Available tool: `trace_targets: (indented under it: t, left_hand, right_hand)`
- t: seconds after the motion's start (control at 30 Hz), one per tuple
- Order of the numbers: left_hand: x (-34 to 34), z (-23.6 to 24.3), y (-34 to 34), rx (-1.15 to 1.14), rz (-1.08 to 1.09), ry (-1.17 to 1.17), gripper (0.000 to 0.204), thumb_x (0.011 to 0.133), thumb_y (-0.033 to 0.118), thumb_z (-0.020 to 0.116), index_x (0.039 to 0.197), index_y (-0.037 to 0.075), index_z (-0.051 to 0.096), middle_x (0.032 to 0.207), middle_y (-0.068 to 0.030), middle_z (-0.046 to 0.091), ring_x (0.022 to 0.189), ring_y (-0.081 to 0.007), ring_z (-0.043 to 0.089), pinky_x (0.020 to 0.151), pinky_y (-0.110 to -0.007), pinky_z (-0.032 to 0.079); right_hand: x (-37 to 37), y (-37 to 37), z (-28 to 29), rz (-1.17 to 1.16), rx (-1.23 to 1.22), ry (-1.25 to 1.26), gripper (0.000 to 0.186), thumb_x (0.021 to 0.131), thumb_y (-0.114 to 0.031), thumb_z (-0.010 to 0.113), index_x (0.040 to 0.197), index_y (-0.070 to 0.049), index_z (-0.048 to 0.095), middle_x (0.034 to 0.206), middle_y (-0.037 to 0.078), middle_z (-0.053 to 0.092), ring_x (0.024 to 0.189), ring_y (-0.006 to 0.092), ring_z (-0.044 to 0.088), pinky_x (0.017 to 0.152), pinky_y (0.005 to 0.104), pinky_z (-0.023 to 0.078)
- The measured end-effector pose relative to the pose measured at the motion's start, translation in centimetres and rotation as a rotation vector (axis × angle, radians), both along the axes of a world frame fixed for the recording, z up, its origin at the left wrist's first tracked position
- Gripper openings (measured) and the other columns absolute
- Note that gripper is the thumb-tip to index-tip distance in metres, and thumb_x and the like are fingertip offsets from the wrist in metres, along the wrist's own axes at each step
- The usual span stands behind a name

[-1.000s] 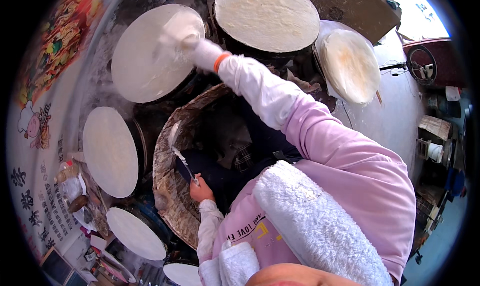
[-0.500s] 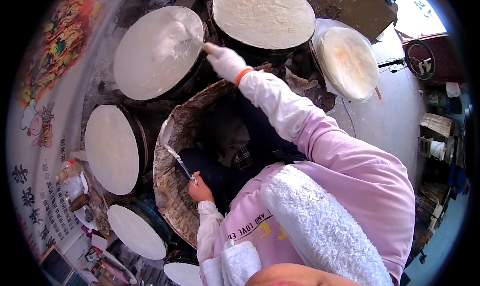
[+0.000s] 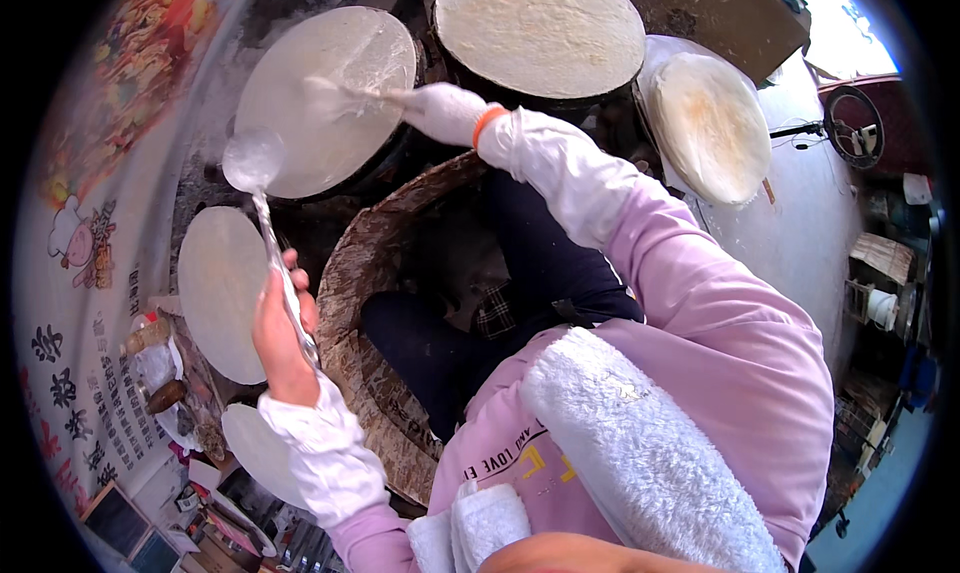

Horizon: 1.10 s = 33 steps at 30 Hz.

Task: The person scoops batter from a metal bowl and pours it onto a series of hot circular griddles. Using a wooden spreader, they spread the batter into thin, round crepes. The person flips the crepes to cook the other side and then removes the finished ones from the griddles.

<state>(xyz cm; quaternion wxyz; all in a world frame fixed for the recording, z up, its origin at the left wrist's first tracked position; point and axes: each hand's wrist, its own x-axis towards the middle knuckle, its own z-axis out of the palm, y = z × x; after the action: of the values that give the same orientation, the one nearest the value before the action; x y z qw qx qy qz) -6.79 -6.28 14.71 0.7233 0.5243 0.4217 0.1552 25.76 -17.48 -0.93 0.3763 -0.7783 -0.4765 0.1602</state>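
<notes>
My left hand [image 3: 286, 338], bare, is closed around the twisted handle of a metal ladle [image 3: 253, 161]. The ladle's bowl, coated with white batter, is at the lower left edge of a round griddle [image 3: 290, 58] with pale batter on it. My right hand [image 3: 447, 113], in a white glove with an orange band at the wrist, grips a light-coloured spreader [image 3: 350, 91]. Its blurred head is over the middle of that same griddle, where a streak of thicker batter shows. Between my legs and the griddles curves a rough, batter-crusted barrel rim [image 3: 365, 253].
Other batter-covered griddles surround me: one [image 3: 540, 33] at the top, one [image 3: 222, 293] at left, another [image 3: 262, 453] below it. A stack of thin flatbreads [image 3: 705, 128] sits at upper right. Bags and jars [image 3: 160, 373] crowd the left beside a printed banner [image 3: 75, 303].
My left hand has lifted the ladle from the barrel and brought it left and up to the griddle. My right hand has moved slightly right, the spreader still on the batter.
</notes>
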Motion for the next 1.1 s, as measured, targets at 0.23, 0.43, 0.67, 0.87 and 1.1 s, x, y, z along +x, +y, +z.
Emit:
trace_targets:
  t: [0.23,0.43,0.67,0.87,1.1]
  left_hand:
    - [6.6,-4.4,4.0,0.046,0.001,0.006,0.026,0.104,0.021,0.053,0.122,0.002,0.056,0.086,-0.0045,0.060,0.056,-0.0082,0.049,0.045,-0.022,0.037]
    - [8.1,-7.1,-2.1,-0.117,0.079,-0.055,0.027,0.104,0.022,0.051,0.123,0.002,0.052,0.082,-0.0079,0.060,0.054,-0.0114,0.051,0.045,-0.025,0.041]
    - [2.2,2.3,1.0,-0.526,0.130,-0.582,0.033,0.106,0.011,0.048,0.131,-0.011,0.045,0.084,-0.0045,0.048,0.052,-0.0032,0.036,0.044,-0.018,0.034]
    - [3.0,1.7,0.6,-0.477,0.194,-0.504,0.033,0.106,0.012,0.046,0.130,-0.010,0.044,0.083,-0.0047,0.048,0.054,-0.0044,0.039,0.045,-0.019,0.037]
    - [0.3,3.9,-1.6,-0.507,0.244,-0.437,0.034,0.107,0.011,0.045,0.132,-0.012,0.042,0.086,-0.0051,0.049,0.055,-0.0035,0.039,0.046,-0.019,0.037]
  right_hand:
    - [-2.0,-7.9,-0.3,-0.427,0.072,0.065,0.039,0.096,-0.024,0.057,0.135,-0.023,0.057,0.094,0.021,0.070,0.089,0.0390,0.069,0.075,0.0462,0.054]
    - [-11.8,-4.6,-0.5,-0.188,0.027,0.271,0.045,0.096,-0.021,0.059,0.140,-0.017,0.055,0.103,0.021,0.070,0.096,0.0366,0.070,0.081,0.0413,0.054]
    - [-5.7,-3.8,1.2,-0.317,0.295,0.250,0.043,0.094,-0.017,0.062,0.137,-0.013,0.058,0.130,0.019,0.064,0.123,0.0266,0.061,0.103,0.0308,0.048]
    - [-6.0,0.0,3.2,-0.140,-0.372,-0.104,0.035,0.097,-0.022,0.049,0.130,-0.019,0.057,0.092,0.018,0.072,0.088,0.0380,0.070,0.074,0.0484,0.056]
    - [-7.1,-2.5,2.3,-0.230,-0.120,-0.056,0.037,0.095,-0.024,0.056,0.132,-0.024,0.053,0.086,0.017,0.071,0.078,0.0390,0.070,0.066,0.0525,0.055]
